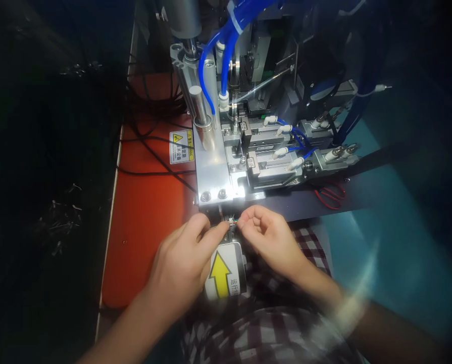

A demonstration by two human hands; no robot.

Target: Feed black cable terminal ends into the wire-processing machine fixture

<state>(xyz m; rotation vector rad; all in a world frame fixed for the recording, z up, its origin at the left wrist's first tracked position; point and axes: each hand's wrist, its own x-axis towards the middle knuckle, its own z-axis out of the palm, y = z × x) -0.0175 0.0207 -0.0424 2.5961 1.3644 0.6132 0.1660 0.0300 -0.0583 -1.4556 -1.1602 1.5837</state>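
Note:
In the head view, thin coloured wires (236, 221) run between my two hands, just below the front of a metal press machine (216, 172). My right hand (269, 235) is closed in a pinch on these wires. At their left end sits a tiny whitish metallic connector (231, 220), too small to make out well. My left hand (184, 255) is closed, its thumb tip against the connector and its other fingers curled and partly hidden. Below the fingertips, a white label with a yellow arrow (220, 275) covers a block on the machine's front.
Behind my hands, air cylinders (273, 169) with white fittings and blue air hoses (229, 55) crowd the machine. Black cables (153, 139) cross the orange table surface (146, 227) on the left. Red wires (330, 196) lie on the right. A checked cloth (271, 333) shows below.

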